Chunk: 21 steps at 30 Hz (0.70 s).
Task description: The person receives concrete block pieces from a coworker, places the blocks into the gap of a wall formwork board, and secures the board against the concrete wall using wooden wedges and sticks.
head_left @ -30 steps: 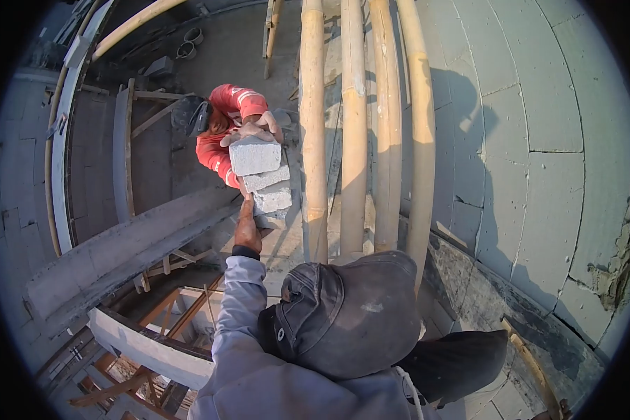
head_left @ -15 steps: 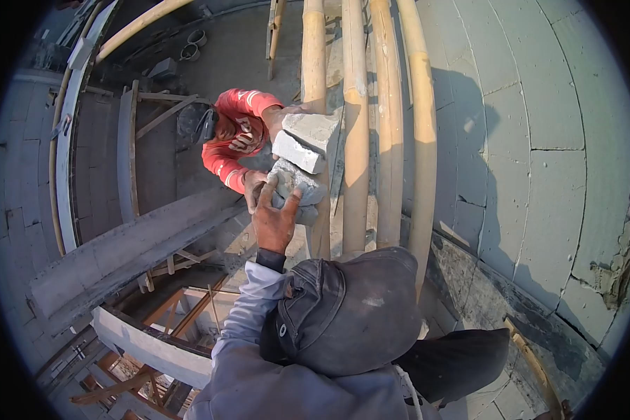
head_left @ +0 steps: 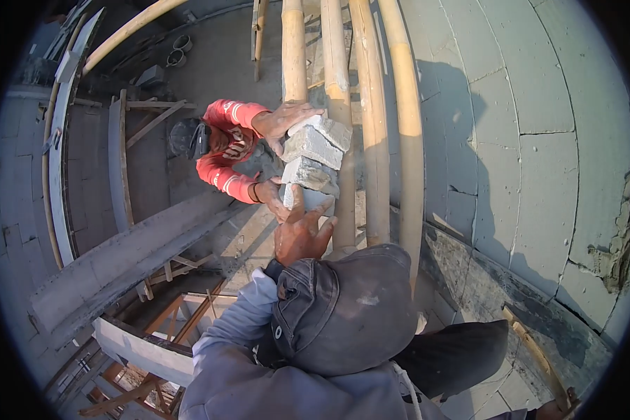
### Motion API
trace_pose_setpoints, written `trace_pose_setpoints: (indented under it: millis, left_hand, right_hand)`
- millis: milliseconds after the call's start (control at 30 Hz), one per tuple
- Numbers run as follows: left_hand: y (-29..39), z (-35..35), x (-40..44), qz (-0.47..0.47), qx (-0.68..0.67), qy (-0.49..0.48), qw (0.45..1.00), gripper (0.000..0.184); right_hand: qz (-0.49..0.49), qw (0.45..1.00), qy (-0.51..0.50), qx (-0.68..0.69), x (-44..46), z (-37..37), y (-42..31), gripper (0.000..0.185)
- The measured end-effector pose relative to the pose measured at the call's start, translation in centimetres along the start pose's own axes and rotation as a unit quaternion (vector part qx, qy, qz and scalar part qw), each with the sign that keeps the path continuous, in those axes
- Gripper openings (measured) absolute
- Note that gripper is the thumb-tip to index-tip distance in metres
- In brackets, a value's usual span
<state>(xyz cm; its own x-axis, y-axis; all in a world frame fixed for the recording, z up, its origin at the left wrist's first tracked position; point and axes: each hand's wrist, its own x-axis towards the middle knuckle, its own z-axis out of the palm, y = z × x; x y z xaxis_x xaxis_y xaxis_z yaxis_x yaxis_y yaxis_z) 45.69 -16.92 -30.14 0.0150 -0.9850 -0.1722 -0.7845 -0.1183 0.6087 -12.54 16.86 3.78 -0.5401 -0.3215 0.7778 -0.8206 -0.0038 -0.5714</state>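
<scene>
A stack of rough grey block pieces (head_left: pixel 313 150) is held up by a person in a red top, with one hand at its far end and one at its near end. My left hand (head_left: pixel 303 236), in a grey sleeve, reaches to the near end. Its fingers grip the nearest block (head_left: pixel 318 199), close to the other person's hand (head_left: pixel 271 196). At the lower right edge, my right hand (head_left: pixel 556 407) is partly in view beside a wooden pole (head_left: pixel 537 357). Its fingers are too dark to make out.
Several thick bamboo poles (head_left: pixel 371 126) run past the stack. A block wall (head_left: pixel 546 189) stands at right. On the left are a concrete beam (head_left: pixel 129 262), timber framing (head_left: pixel 154 126) and buckets (head_left: pixel 178 52) on the floor below. A dark cap (head_left: pixel 350 308) fills the lower middle.
The blocks have turned and shifted slightly, showing more pieces in a row. My left hand has moved right and onto the nearest block. My right hand has come into view at the lower right.
</scene>
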Motion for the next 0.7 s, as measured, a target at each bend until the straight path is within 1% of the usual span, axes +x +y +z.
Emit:
trace_pose_setpoints:
  millis: [33,100,133,233,333,367,467,500,600,700]
  left_hand:
    - [-0.6,0.5,-0.2,0.034,0.019,0.025,0.999,0.043]
    - [-1.7,0.8,-0.3,-0.004,-0.012,0.011,1.0,0.052]
    - [-2.0,0.8,-0.4,-0.024,-0.027,0.003,0.999,0.057]
    - [-1.6,-0.8,0.7,-0.042,0.097,0.049,0.993,0.081]
    - [-3.1,1.2,0.6,0.026,0.029,0.105,0.994,0.094]
    - [-3.8,2.4,0.4,0.025,-0.037,0.063,0.997,0.096]
    - [-4.4,4.4,-0.3,0.048,-0.03,0.048,0.997,0.095]
    - [-4.5,4.5,-0.5,0.04,0.003,0.037,0.999,0.091]
    - [-4.2,5.0,-0.7,0.082,0.041,0.037,0.995,0.085]
    - [-4.5,4.5,-0.7,0.142,0.084,0.049,0.985,0.075]
  right_hand:
    - [0.029,0.997,-0.017,0.063,0.0,0.6,-0.6,0.031]
    - [0.086,0.978,-0.048,0.185,0.3,2.3,-2.2,0.03]
    - [0.104,0.977,-0.044,0.179,0.6,2.0,-2.0,0.03]
    - [0.144,0.982,0.0,0.123,1.7,-0.2,-0.4,0.031]
    - [0.174,0.979,0.027,0.1,2.3,-2.1,0.7,0.033]
    - [0.184,0.978,0.035,0.097,2.4,-2.6,0.9,0.034]
    - [0.206,0.973,0.058,0.084,2.7,-4.2,1.4,0.035]
    - [0.213,0.971,0.068,0.079,2.8,-4.7,1.7,0.036]
    - [0.233,0.966,0.089,0.066,2.8,-6.0,2.4,0.038]
    - [0.211,0.974,0.048,0.065,1.9,-4.8,1.0,0.037]
